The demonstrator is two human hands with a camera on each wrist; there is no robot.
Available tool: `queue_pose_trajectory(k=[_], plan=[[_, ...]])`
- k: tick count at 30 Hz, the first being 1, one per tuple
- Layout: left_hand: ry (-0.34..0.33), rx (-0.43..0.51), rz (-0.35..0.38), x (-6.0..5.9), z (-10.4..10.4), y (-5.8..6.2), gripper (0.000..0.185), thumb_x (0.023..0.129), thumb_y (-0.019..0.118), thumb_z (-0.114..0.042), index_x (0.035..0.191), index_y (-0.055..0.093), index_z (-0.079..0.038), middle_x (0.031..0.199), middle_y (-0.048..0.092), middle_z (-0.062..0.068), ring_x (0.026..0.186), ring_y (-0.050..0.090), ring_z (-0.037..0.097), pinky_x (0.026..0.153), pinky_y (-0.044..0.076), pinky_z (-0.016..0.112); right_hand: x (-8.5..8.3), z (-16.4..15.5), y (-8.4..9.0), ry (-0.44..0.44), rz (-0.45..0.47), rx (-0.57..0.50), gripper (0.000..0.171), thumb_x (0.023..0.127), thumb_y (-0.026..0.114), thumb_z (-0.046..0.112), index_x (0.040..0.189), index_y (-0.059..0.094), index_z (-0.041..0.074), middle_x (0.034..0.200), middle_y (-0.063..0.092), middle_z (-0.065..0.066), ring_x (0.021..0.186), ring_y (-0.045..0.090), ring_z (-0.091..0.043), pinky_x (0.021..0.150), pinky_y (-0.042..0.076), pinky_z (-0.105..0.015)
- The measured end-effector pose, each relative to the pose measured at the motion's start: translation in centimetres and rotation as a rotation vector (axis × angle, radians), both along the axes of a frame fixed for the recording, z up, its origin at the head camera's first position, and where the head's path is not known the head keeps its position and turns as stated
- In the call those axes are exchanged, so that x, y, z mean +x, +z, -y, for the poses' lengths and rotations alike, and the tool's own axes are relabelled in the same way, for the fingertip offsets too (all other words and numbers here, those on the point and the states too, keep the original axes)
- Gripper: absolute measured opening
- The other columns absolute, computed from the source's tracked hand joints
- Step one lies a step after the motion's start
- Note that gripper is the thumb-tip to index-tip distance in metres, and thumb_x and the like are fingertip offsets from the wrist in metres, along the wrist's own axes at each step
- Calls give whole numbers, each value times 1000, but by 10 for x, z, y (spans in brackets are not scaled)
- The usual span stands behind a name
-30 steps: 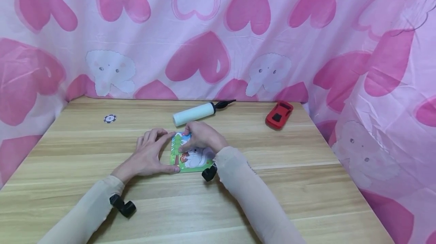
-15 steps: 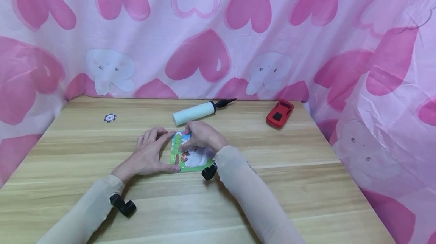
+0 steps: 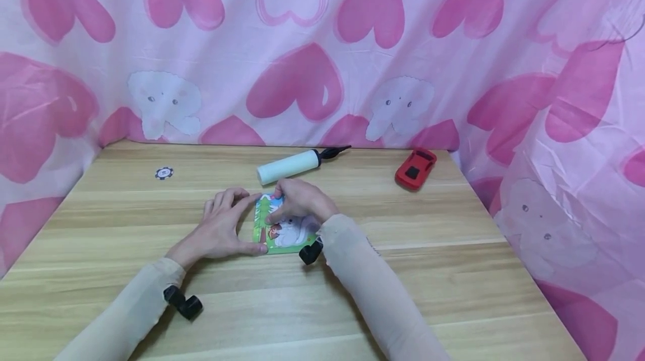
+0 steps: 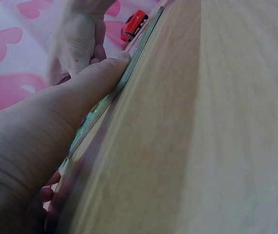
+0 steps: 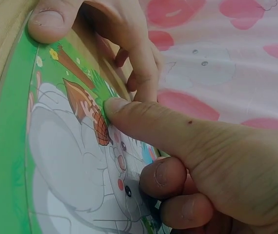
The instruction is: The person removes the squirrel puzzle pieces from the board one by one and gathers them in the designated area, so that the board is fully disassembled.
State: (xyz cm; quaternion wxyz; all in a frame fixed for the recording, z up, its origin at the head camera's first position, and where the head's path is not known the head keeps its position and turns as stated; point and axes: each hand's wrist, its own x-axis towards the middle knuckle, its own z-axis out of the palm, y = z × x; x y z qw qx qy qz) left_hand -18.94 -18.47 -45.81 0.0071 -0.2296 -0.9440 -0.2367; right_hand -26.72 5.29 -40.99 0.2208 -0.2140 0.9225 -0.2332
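A square picture jigsaw puzzle [image 3: 289, 235] with a green border lies flat on the table; its squirrel and acorn print shows large in the right wrist view. My left hand [image 3: 216, 233] spans its left side, thumb pressed on the near left corner, forefinger reaching the far left corner. Over the upper part is my right hand [image 3: 302, 202]. Its thumb [image 5: 144, 119] reaches across the picture beside the acorn, and several fingers [image 5: 183, 195] curl close over the printed surface. The forefinger is hidden behind the thumb there, so I cannot tell whether a piece is pinched.
Behind the puzzle lies a pale hand pump [image 3: 288, 167] with a black nozzle. A red toy car [image 3: 415, 169] sits at the back right, and a poker chip [image 3: 164, 173] at the back left. A pink heart-print curtain [image 3: 297, 84] hangs along the table's back edge.
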Motion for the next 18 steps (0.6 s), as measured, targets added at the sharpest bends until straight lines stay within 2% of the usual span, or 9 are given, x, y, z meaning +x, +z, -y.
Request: queue_pose_trajectory(k=[6,18], plan=[[-3,7,-5,0,1,1,129,72,87,-86,171,44,-16,162,39,19,146,35,43,109,28,60,0,-1,0,13,-25,-8,56,86,98,47,121,66,16,109,71,3,100,66,-15,91,53,-32],[5,9,-6,1,0,0,130,71,87,-85,172,44,-16,161,40,18,146,35,42,111,28,60,1,-1,0,-5,-6,-65,55,83,101,40,117,64,16,107,71,2,98,65,-15,90,53,-32]])
